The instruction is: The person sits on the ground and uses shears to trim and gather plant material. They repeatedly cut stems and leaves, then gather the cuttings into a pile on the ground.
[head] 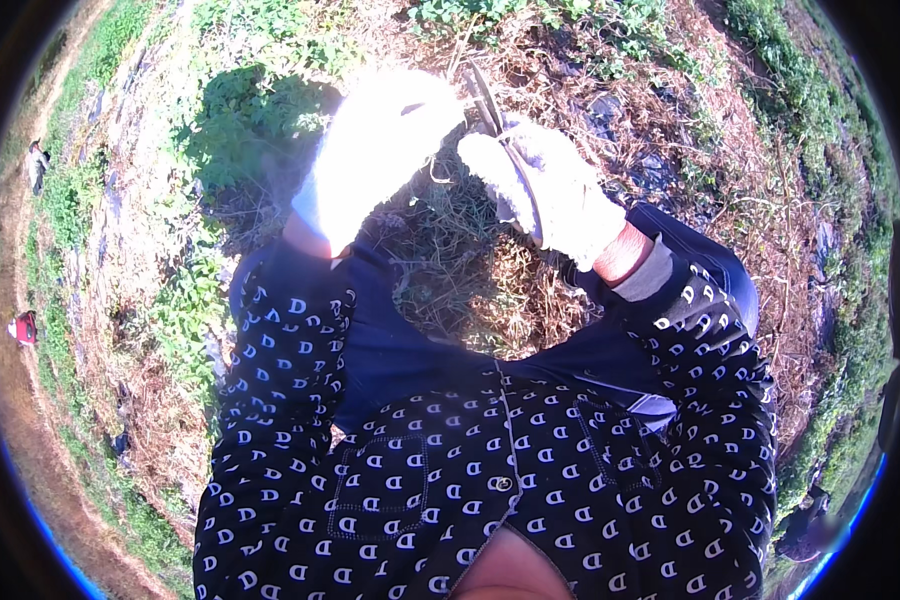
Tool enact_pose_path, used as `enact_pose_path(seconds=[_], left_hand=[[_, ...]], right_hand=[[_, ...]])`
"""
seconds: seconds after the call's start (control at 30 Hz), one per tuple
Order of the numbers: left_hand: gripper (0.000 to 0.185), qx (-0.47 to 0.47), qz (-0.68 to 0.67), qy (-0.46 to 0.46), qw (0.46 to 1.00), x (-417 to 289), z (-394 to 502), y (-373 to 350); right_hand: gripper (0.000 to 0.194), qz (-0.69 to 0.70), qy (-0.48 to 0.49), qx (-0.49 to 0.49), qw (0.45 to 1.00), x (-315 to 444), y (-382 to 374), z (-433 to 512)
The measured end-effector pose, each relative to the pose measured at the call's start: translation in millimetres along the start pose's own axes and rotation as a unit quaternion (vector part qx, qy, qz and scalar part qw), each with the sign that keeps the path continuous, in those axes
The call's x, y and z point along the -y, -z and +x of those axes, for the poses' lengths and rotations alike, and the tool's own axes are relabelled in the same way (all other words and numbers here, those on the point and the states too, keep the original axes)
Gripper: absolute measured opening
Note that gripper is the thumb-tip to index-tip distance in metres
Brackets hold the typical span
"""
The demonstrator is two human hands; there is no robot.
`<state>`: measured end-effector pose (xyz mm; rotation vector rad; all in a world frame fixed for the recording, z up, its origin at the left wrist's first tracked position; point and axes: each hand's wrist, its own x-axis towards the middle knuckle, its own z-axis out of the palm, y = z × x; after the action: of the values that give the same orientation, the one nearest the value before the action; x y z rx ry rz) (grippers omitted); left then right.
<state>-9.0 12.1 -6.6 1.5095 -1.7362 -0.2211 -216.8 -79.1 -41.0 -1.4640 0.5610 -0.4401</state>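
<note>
My left hand (pixel 386 146), in a white work glove, is so bright in the sun that its fingers blur together; whether it grips anything is unclear. Close on its right, my right hand (pixel 547 180) wears a white, fuzzy glove and is closed around a slim dark metal cutting tool (pixel 486 101), which looks like shears. The narrow ends point up and away from me, and a curved handle runs down over the palm. Thin dry stems show by the left fingertips. Below and between both hands lies dry, cut-looking grass (pixel 457 232).
Dry stalks (pixel 727 172) and dark plastic film (pixel 649 169) cover the ground at right. Green leafy plants (pixel 232 127) grow at upper left. Two people (pixel 39 166), (pixel 24 328) are far off by the path at left; another person (pixel 802 529) is at lower right.
</note>
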Motion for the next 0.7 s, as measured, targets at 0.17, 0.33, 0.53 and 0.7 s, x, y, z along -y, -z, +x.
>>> enact_pose_path(seconds=[0.17, 0.33, 0.53, 0.7], left_hand=[[0.016, -0.017, -0.147, 0.073, 0.986, 15, -8, -3], [0.045, 0.018, -0.358, 0.137, 0.923, 22, -22, 13], [0.025, 0.053, -0.016, 0.052, 0.997, -6, 1, 7], [0.027, 0.08, 0.034, -0.002, 0.996, -12, -1, 9]], right_hand=[[0.029, 0.33, -0.045, 0.042, 0.942, 0, 12, 1], [0.029, 0.126, -0.056, -0.015, 0.99, 6, 5, 1], [0.035, -0.248, 0.059, 0.001, 0.967, 20, -8, -7], [0.029, -0.181, 0.021, -0.013, 0.983, 16, -4, -5]])
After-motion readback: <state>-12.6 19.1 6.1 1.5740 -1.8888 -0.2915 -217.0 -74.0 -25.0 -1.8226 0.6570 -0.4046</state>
